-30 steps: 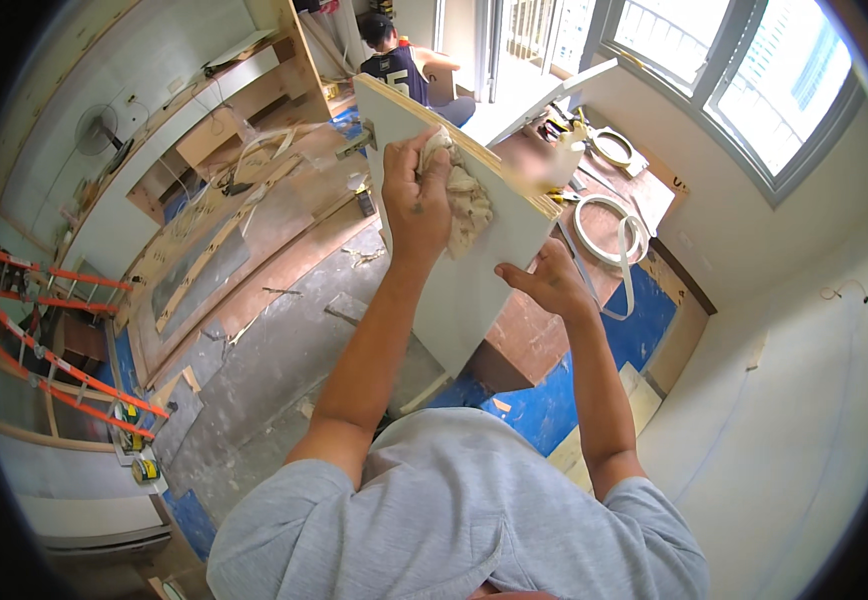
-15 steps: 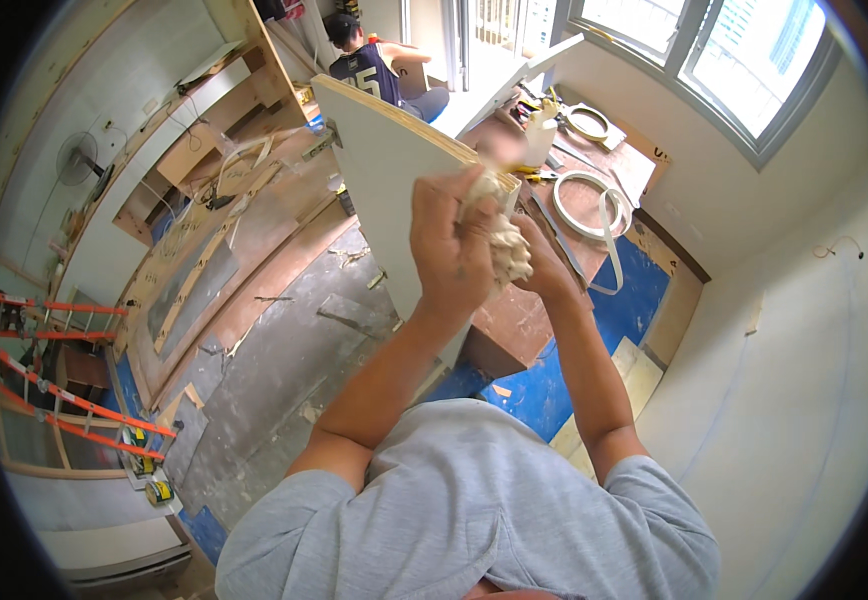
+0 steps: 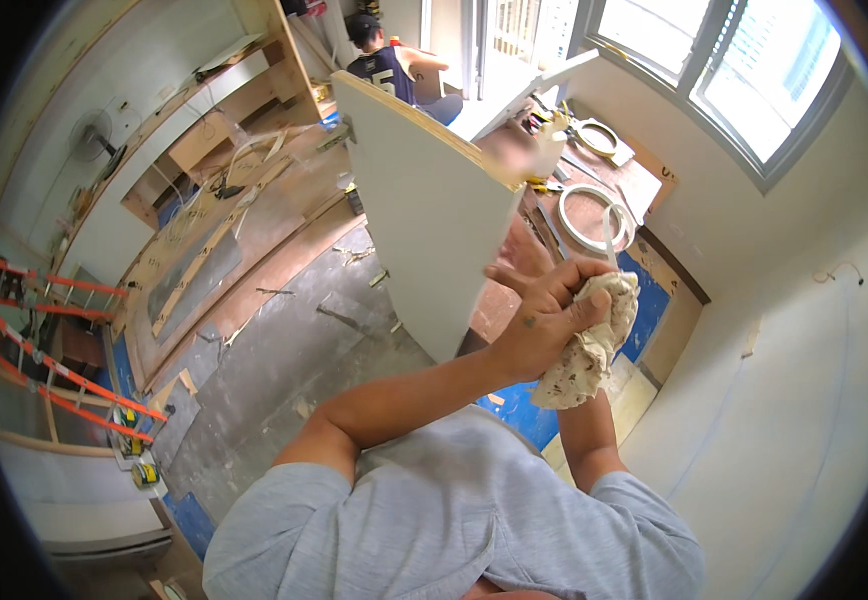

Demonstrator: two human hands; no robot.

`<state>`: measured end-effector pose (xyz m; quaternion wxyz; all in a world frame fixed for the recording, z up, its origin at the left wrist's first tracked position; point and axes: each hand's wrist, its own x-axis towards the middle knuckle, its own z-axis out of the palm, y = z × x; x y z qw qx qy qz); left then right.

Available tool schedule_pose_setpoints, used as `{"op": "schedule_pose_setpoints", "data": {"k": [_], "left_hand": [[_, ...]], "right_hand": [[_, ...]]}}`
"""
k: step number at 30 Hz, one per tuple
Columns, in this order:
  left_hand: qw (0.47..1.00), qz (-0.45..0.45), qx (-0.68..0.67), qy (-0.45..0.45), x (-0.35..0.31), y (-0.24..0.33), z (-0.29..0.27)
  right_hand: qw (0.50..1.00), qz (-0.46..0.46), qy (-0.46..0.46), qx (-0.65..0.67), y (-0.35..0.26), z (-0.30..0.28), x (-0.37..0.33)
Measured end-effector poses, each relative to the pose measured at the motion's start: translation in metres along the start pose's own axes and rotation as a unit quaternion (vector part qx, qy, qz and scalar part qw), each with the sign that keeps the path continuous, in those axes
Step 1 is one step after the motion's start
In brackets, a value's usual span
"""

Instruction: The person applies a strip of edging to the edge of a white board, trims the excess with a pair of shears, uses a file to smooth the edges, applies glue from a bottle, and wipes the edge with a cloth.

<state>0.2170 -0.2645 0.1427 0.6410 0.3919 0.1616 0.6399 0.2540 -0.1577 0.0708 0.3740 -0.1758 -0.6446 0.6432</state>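
Note:
A crumpled, stained cream rag (image 3: 594, 345) is bunched in front of me, right of the panel. My left hand (image 3: 544, 320) is closed on it, thumb across its upper part. My right forearm rises behind the rag; that hand is mostly hidden by rag and left hand, so its fingers cannot be made out. Left of my hands stands a white cabinet panel (image 3: 419, 210) with a bare plywood top edge and metal hinges along its left side. Its lower right part is near my left hand, without clear contact.
A brown workbench (image 3: 589, 175) beyond my hands carries rolls of white edge strip (image 3: 594, 220), pliers and other tools. Blue sheeting (image 3: 514, 400) covers some floor. An orange ladder (image 3: 64, 375) lies at left. Another person (image 3: 394, 75) sits at the back near the doorway.
Both hands have come away from the panel's top corner, moving right and toward me with the rag. My left arm now crosses in front of my right forearm.

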Motion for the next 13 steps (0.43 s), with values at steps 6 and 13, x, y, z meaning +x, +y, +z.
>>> {"op": "schedule_pose_setpoints", "data": {"k": [6,13], "left_hand": [[0.918,0.031,0.337,0.209,0.010,-0.068,-0.071],[0.826,0.012,0.557,0.079,-0.017,-0.137,-0.117]], "right_hand": [[0.875,0.112,0.134,0.451,0.072,-0.067,-0.118],[0.921,0.149,0.122,0.338,0.092,-0.047,-0.174]]}}
